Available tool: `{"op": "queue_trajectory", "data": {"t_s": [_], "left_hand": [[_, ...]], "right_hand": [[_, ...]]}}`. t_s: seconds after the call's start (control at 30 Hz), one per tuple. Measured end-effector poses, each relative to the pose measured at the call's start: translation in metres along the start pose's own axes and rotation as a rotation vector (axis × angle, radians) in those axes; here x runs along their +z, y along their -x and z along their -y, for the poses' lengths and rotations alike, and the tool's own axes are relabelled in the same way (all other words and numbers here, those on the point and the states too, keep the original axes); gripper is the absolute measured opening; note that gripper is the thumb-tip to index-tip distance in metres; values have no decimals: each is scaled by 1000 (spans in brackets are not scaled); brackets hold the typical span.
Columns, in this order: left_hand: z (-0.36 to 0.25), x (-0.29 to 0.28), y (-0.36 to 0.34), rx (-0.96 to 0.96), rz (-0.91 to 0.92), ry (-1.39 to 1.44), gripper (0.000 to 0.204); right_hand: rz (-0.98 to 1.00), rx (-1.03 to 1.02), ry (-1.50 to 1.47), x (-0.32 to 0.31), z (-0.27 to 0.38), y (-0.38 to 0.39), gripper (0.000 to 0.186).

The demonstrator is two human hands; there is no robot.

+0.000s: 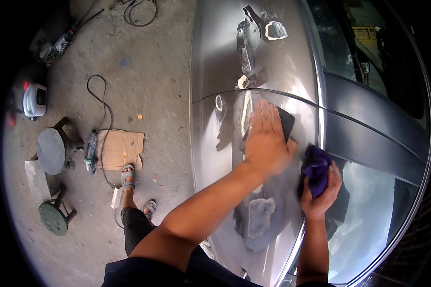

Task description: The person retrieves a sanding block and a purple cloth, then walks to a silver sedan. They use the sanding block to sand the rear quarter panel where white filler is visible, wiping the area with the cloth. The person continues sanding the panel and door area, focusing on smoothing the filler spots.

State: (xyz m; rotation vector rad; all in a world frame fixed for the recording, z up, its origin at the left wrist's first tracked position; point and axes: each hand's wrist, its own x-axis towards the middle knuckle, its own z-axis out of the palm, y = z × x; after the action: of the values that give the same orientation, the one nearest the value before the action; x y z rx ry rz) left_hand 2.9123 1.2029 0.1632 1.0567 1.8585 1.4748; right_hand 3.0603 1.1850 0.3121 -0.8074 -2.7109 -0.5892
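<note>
A stained concrete floor [170,143] spreads out on the left, with a corded power tool [91,150] lying beside a piece of cardboard [122,149]. To the right stands a grey car panel [215,174], marked with pale and dull patches. On it, just below the curved seam, lies a dark sheet [286,122], mostly covered; its exposed parts slant from upper right to lower left, though I cannot tell its long axis. The left hand [268,136] lies flat over it — fingers straight, close together and pointing toward the door handle [247,43], thumb out to the right. By the window trim, the right hand [322,189] is half curled, gripping a bunched purple cloth [317,167] — its longer direction roughly up-and-down.
</note>
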Motion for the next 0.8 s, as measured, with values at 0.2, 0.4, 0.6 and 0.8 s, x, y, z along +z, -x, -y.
{"op": "queue_trajectory", "data": {"t_s": [0.2, 0.4, 0.6, 0.8], "left_hand": [[1, 2, -7, -91, -53, 41, 79], [0, 0, -14, -104, 39, 7, 76], [-2, -6, -9, -21, 126, -48, 77], [-2, -5, 14, 40, 109, 53, 83]], "right_hand": [[18, 12, 21, -1, 0, 0, 55], [8, 26, -1, 0, 0, 1, 56], [16, 2, 0, -1, -1, 1, 56], [18, 13, -2, -1, -1, 0, 55]]}}
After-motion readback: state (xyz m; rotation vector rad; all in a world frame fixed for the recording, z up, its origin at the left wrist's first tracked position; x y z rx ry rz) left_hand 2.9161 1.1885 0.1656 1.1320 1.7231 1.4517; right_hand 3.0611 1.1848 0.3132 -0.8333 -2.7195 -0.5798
